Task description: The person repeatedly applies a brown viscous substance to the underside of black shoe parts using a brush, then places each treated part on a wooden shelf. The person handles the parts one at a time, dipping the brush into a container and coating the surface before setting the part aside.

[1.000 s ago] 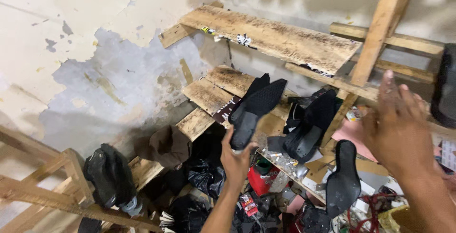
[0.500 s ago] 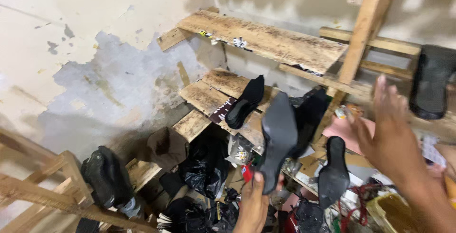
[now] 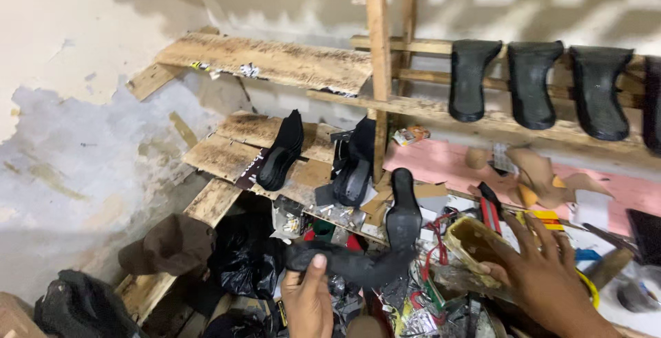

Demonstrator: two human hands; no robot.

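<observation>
The left hand (image 3: 308,301) comes up from the bottom edge and grips a black shoe sole (image 3: 344,263) that lies almost level; the thumb is pressed on the near end of it and the other fingers are hidden under it. The right hand (image 3: 544,276) is at the lower right, its fingers spread a little and resting on a yellowish-brown shoe last (image 3: 471,241), which sits in the clutter just beside the far end of the sole.

Behind the sole another black sole (image 3: 403,207) stands upright and touches it or overlaps it; I cannot tell which. On the rough wooden shelf (image 3: 227,152) two stacks of black soles (image 3: 282,152) lean on edge, and one stack is just beside the upright wooden post (image 3: 377,69). On the higher rail at the right hang black heel-and-sole pieces (image 3: 530,80) in a row; the last one is cut off by the right edge. A pink board (image 3: 441,162) carries brown leather scraps (image 3: 544,173).

Below the hands are black plastic bags (image 3: 241,262), a dark brown cap (image 3: 169,245) and a heap of small things that are hard to make out. The wrists are cut off by the frame. The only open room is at the left, along the peeling wall (image 3: 76,138).
</observation>
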